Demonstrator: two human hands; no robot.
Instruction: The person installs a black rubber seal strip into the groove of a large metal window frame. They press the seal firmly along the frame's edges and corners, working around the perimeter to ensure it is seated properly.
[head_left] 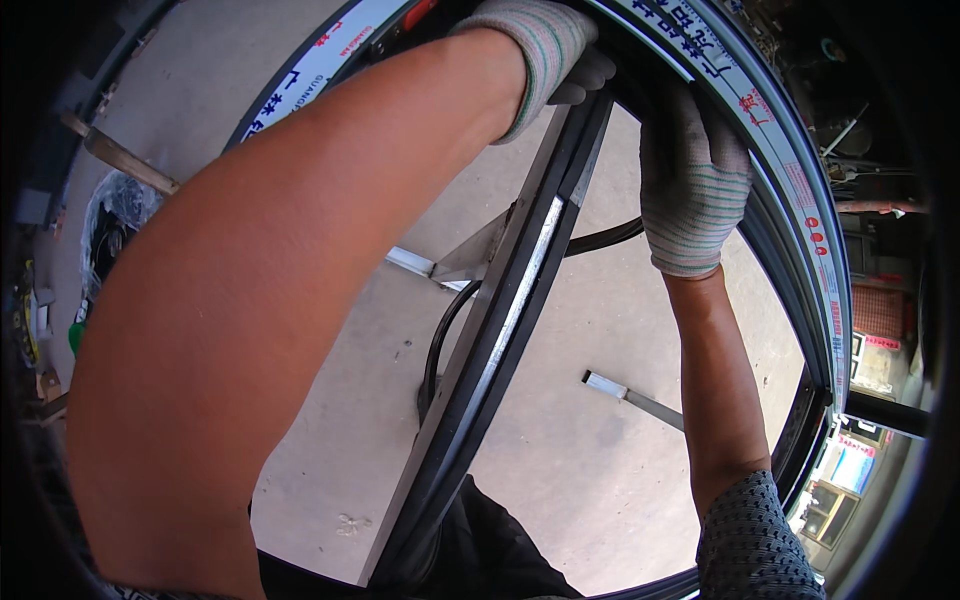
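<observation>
A dark metal window or door frame point(815, 270), with printed protective film on its outer face, curves across the top and right. A dark crossbar point(500, 310) with a bright metal strip runs diagonally through it. My left hand point(545, 50), in a striped knit glove with grey fingertips, is curled at the crossbar's upper end; what it grips is hidden. My right hand point(695, 175), gloved alike, reaches up against the frame's inner edge, its fingers bent and its fingertips lost in shadow. A black flexible strip point(605, 238) loops from behind my right hand, past the crossbar, down towards the floor.
Below the frame are metal support legs point(605, 385) on a concrete floor point(580, 480). A wooden handle point(125, 160) and clear plastic wrapping point(115, 205) lie at the left. A red crate point(878, 312) and stacked goods stand beyond the frame's right side.
</observation>
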